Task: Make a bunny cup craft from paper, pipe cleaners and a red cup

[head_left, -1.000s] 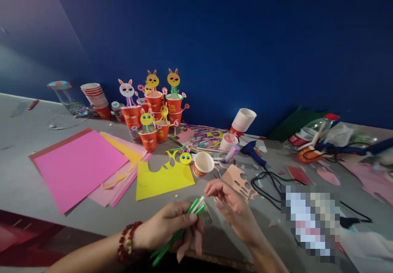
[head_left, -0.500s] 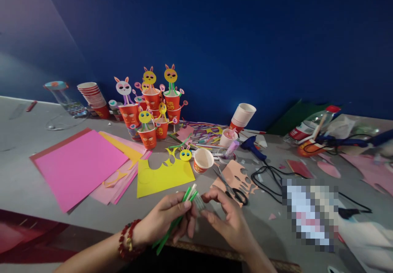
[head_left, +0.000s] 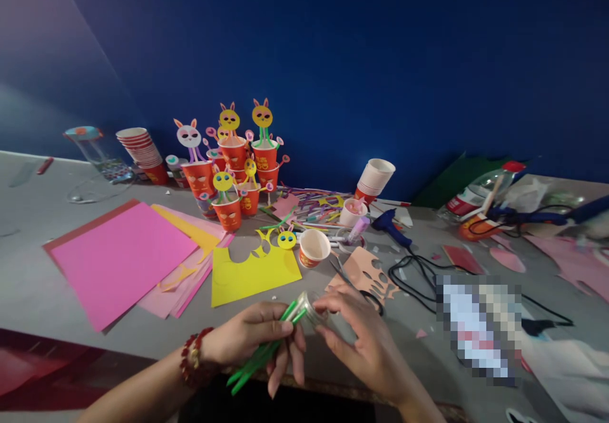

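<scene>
Several thin green straws (head_left: 257,364) lie in my left hand (head_left: 266,333), pinched between thumb and fingers. Their upper ends point away from me, and their lower ends stick out below the palm. Around a clear, round thing that looks like a roll of tape (head_left: 308,307), the fingers of my right hand (head_left: 356,337) are curled. This roll touches or nearly touches the straws' upper ends; exactly which is hidden. Just beyond both hands stand a paper cup (head_left: 314,249) and a yellow rabbit face (head_left: 287,239). Scissors (head_left: 349,275) lie partly behind my right hand.
Pink sheets (head_left: 124,258) and a cut yellow sheet (head_left: 257,277) lie left. Red cups with rabbit figures (head_left: 229,212) stand behind. A blue glue gun (head_left: 392,227) with black cord, a bottle (head_left: 485,191) and paper scraps (head_left: 371,274) are to the right.
The clear roll has turned and now shows its round side at the straws' tips. My right hand has shifted slightly to the right; the straws' lower ends have swung left.
</scene>
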Available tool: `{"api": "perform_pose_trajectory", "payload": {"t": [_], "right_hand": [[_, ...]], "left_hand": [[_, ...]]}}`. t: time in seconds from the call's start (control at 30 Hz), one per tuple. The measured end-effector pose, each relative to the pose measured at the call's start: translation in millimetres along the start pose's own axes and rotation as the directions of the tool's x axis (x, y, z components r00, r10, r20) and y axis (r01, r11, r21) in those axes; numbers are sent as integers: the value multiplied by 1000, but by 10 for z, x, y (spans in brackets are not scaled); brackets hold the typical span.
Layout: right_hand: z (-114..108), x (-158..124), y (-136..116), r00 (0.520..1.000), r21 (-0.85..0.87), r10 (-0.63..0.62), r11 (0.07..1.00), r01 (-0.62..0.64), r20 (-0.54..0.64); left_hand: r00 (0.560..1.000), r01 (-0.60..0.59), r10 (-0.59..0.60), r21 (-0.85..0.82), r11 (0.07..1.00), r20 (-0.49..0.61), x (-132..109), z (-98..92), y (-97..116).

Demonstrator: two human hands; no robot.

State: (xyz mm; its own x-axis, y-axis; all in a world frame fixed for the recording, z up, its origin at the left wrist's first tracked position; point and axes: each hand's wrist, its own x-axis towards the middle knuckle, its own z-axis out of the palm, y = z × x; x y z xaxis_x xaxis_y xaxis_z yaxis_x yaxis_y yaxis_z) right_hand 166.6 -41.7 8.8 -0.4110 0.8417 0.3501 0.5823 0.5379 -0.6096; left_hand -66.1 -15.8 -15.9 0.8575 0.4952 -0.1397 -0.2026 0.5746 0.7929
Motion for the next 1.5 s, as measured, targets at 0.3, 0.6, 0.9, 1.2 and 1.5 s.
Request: {"api": "perform_pose_trajectory", "payload": {"t": [0.3,0.6,0.9,1.2,1.5], "right_hand": [[47,50,38,996,29,-86,996,86,-4],[56,50,39,996,118,27,992,-38,87],[22,125,77,953,463,90,858,-222,290],[-12,309,-21,874,498,206,754,-429,441],[44,432,-109,860,513,290,705,-489,421]], "left_hand": [[997,36,-36,14,999,62,14,-26,-21],[988,63,-58,-31,998,143,35,-45,-46],[946,216,-222,49,975,238,84,-17,18],[909,318,-343,137,938,238,112,-54,-28],[914,374,-382,76,924,138,103,-11,25]]}}
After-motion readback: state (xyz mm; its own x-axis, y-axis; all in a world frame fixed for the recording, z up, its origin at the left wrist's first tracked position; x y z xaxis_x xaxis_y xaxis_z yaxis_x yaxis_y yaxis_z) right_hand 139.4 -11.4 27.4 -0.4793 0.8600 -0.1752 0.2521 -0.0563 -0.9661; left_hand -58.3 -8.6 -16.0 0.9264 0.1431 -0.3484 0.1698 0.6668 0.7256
